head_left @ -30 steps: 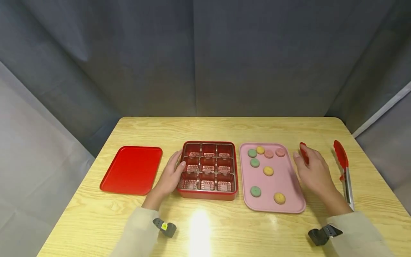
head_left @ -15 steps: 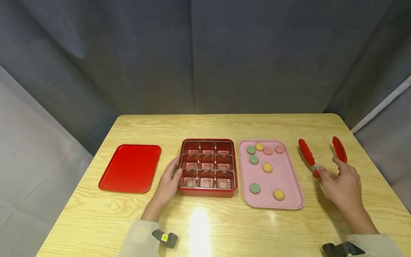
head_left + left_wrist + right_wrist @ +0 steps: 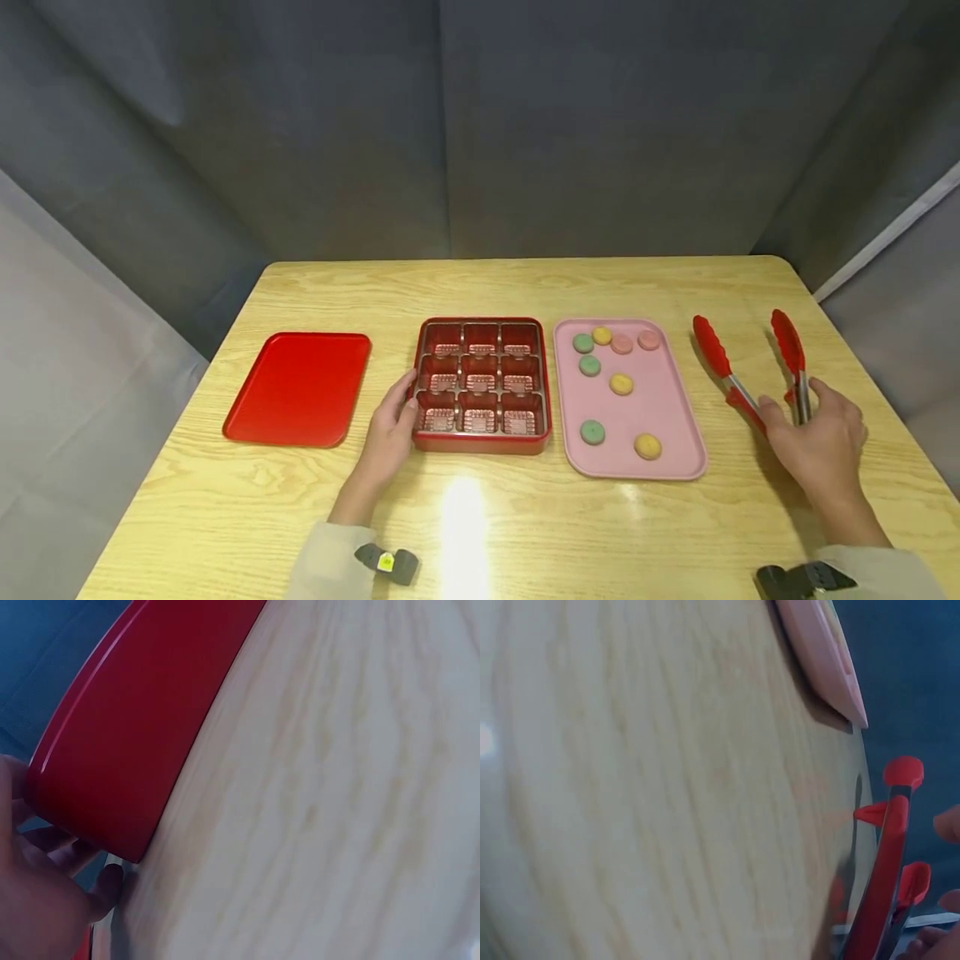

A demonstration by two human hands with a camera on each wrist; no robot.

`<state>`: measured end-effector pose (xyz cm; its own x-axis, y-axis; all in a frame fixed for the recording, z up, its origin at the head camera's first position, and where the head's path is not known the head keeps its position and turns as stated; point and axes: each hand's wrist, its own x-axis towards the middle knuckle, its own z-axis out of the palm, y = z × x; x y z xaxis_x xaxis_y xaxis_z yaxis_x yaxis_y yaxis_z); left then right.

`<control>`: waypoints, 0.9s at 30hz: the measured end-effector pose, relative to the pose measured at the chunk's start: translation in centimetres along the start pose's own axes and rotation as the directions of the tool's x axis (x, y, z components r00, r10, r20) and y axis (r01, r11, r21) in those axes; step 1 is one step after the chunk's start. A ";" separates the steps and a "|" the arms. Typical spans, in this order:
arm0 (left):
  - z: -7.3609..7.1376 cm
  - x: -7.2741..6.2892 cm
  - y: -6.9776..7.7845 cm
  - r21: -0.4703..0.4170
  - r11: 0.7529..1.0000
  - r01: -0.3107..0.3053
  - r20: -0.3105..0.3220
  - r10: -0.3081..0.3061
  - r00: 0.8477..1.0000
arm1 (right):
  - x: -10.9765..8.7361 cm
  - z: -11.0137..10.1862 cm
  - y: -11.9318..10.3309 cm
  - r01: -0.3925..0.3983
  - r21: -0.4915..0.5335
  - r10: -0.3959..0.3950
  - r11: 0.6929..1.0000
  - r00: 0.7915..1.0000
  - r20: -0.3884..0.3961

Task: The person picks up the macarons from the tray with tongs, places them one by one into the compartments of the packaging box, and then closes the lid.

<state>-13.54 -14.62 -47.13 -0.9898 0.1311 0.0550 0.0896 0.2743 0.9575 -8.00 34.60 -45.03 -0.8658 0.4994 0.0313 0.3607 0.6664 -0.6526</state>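
Observation:
My left hand [image 3: 390,422] rests against the left side of a red box [image 3: 480,446] with a clear insert of several square compartments, its fingers along the wall. In the left wrist view, the fingertips touch the box's corner [image 3: 127,735]. Far to the right, my right hand [image 3: 821,442] reaches round the red-tipped metal tongs [image 3: 738,392], whose arms are spread wide. The thumb is by the left arm of the tongs and the fingers are past the right one. The handle end is hidden under the palm. Between the hands, a pink tray [image 3: 637,417] carries green, yellow and pink macarons.
A flat red lid [image 3: 300,387] lies at the left of the wooden table [image 3: 525,525]. Dark grey curtains [image 3: 337,125] hang behind the table's far edge. In the right wrist view, the pink tray's edge [image 3: 821,652] shows beyond the tongs.
My right hand has moved right and down, from over the tongs' left tip to round the arms. The tongs lie as before, and the left hand stays at the box. The view has shifted slightly.

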 end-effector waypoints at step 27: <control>0.3 -0.1 -0.8 -0.067 0.998 -0.013 -0.017 0.012 1.000 | 1.3 1.3 0.8 -0.060 -0.120 0.074 0.991 0.991 0.110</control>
<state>-13.47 -14.54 -47.94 -0.9904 0.1181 0.0712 0.0948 0.2078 0.9736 -9.29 35.13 -46.49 -0.8698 0.4832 -0.1001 0.4513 0.6969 -0.5573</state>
